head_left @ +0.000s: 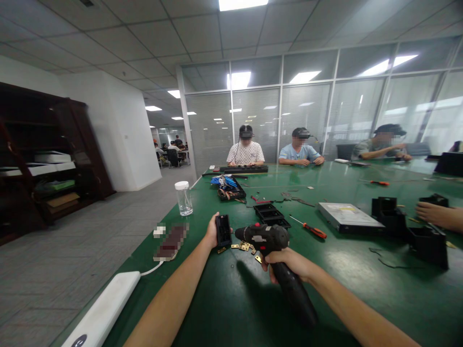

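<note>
My left hand (211, 232) is closed around a small black plastic part (223, 230), holding it upright on the green table (253, 308). My right hand (289, 264) grips the handle of a black cordless power screwdriver (269, 241), whose nose points left toward the black part. Several small brass hinges (244, 246) lie on the table between and just below the two hands.
A clear jar with a white lid (183, 197) and a white power bank (104, 308) sit to the left. A red-handled screwdriver (311, 229), a black tray (271, 214), a grey disc drive (349, 217) and black housings (412, 226) lie ahead. Another person's hand (434, 214) rests at right; three people sit across.
</note>
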`<move>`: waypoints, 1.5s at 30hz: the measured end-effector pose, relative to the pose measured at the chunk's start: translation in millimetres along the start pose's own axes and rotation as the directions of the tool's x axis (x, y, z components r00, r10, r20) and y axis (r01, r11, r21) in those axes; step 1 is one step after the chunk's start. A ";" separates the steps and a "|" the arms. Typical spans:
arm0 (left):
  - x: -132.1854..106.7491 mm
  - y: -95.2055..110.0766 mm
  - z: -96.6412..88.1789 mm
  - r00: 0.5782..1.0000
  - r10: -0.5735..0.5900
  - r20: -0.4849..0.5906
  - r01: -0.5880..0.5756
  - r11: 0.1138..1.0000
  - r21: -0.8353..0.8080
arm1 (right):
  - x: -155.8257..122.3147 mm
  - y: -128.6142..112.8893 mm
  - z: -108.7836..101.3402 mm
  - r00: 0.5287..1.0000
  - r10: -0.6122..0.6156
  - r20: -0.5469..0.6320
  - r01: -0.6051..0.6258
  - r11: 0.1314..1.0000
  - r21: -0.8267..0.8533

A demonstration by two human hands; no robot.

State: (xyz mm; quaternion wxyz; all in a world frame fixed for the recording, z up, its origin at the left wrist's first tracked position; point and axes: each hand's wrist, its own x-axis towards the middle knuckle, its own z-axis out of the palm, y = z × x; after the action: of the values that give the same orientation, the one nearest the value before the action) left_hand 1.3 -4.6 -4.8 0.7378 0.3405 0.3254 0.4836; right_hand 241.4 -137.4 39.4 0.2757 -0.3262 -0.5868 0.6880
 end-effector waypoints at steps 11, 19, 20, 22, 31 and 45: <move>-1.6 0.5 2.0 0.999 -0.017 -0.027 0.016 0.999 -0.035 | -1.3 -3.8 3.3 1.000 0.007 -0.009 -0.007 1.000 0.006; -0.2 0.2 0.4 1.000 0.004 0.000 -0.004 1.000 -0.017 | -0.5 -3.2 3.5 1.000 0.004 -0.018 -0.004 1.000 0.004; 0.1 0.1 0.2 1.000 0.005 0.001 -0.005 1.000 -0.016 | -0.5 -3.3 3.5 1.000 0.007 -0.021 -0.007 1.000 0.001; 0.6 -0.2 -0.2 1.000 0.001 0.000 -0.001 1.000 -0.017 | -0.6 -3.5 3.5 1.000 0.012 -0.021 -0.012 1.000 -0.006; 0.3 -0.8 0.1 1.000 0.013 -0.019 -0.013 1.000 -0.023 | -2.5 -7.5 6.0 1.000 0.017 -0.022 -0.017 1.000 0.007; -2.9 0.7 4.0 0.999 -0.010 -0.043 0.009 1.000 -0.020 | -1.9 -4.6 4.2 1.000 0.011 -0.024 -0.011 1.000 -0.003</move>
State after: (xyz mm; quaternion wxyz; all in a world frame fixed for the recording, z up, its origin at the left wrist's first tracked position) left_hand 3.3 -7.8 -1.6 0.7363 0.3208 0.3382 0.4906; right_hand 239.2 -140.7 44.6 0.2784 -0.3379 -0.5826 0.6847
